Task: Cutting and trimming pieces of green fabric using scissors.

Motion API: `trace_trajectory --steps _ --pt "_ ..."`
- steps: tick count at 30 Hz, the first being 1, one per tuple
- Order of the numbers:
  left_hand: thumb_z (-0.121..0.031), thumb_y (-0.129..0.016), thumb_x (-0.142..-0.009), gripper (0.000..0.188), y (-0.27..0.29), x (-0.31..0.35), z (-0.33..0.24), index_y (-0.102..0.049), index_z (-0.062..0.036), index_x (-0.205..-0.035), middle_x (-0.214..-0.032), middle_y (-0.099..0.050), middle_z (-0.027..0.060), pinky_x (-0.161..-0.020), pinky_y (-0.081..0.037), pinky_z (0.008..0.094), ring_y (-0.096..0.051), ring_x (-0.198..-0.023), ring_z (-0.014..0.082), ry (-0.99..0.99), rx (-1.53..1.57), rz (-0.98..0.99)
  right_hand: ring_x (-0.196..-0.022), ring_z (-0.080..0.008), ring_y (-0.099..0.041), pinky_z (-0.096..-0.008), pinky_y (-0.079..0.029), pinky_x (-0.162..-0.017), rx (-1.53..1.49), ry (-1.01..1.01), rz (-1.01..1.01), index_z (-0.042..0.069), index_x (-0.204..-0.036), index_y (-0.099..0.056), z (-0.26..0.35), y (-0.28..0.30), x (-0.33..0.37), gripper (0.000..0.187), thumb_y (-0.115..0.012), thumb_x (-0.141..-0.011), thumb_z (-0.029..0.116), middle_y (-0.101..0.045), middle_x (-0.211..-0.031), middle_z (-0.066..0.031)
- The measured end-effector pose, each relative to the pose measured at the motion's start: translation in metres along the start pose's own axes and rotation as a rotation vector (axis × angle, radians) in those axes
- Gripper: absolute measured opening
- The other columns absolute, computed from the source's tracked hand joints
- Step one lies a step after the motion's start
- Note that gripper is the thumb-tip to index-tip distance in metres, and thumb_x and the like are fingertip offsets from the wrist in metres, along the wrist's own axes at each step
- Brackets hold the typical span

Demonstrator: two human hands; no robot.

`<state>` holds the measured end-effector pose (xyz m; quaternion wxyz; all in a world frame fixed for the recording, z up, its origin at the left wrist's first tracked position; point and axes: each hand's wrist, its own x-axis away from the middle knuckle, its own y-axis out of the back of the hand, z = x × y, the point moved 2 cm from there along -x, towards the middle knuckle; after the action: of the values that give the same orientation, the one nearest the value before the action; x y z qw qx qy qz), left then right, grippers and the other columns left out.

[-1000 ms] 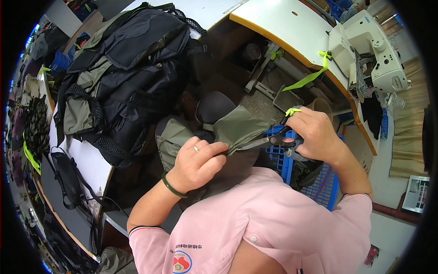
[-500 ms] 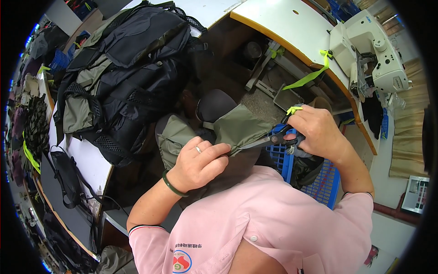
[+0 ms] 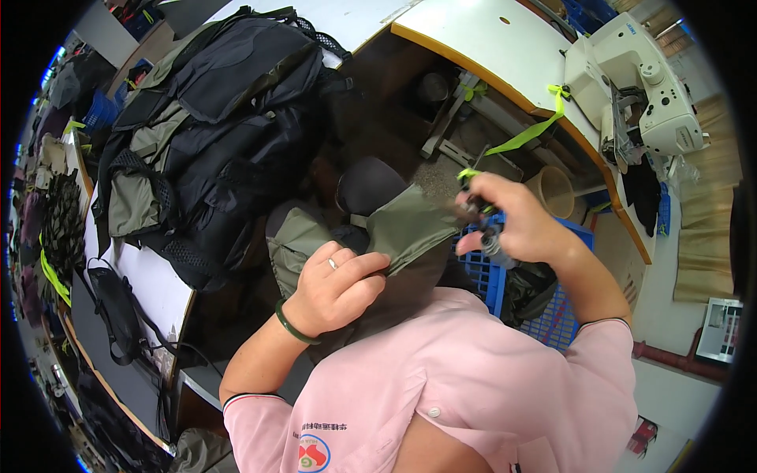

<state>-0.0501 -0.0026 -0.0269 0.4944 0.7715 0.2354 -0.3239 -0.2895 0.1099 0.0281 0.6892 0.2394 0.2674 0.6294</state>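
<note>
Even indoor light falls from above, bright on the white table (image 3: 505, 47) and sewing machine (image 3: 646, 79), with mild glare there. The space under the table sits in deep shadow. The right hand (image 3: 512, 225) is motion-blurred. Fisheye distortion bends edges, and a black rim rings the picture.

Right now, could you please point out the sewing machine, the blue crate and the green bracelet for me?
sewing machine (image 3: 646, 87), head view, on its white body.
blue crate (image 3: 568, 315), head view, on its lattice wall.
green bracelet (image 3: 290, 325), head view, on the band at the left wrist.
</note>
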Motion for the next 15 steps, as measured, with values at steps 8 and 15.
trace_trajectory --steps 8,15 --pt "-0.007 -0.069 -0.069 0.022 -0.002 -0.023 -0.004 -0.061 -0.0058 -0.089 -0.092 -0.062 0.0058 -0.061 -0.04 0.0326 -0.053 -0.069 0.0193 0.194 -0.01 0.052 -0.074 -0.0178 -0.059 -0.0306 -0.047 -0.067 -0.299 -0.053 0.193 0.002 -0.093 -0.056 0.009 -0.026 0.003 0.028 -0.079 -0.079 0.009 -0.06 -0.081 -0.0079" --pt "-0.01 -0.069 -0.067 0.023 -0.007 -0.016 -0.008 -0.062 -0.0079 -0.089 -0.091 -0.06 0.0048 -0.058 -0.039 0.0284 -0.052 -0.067 0.0154 0.009 -0.031 0.063 -0.079 -0.0128 -0.06 -0.0287 -0.049 -0.071 -0.614 -0.27 0.289 0.003 -0.094 -0.057 0.013 -0.012 0.002 0.028 -0.08 -0.079 0.01 -0.063 -0.086 -0.0046"
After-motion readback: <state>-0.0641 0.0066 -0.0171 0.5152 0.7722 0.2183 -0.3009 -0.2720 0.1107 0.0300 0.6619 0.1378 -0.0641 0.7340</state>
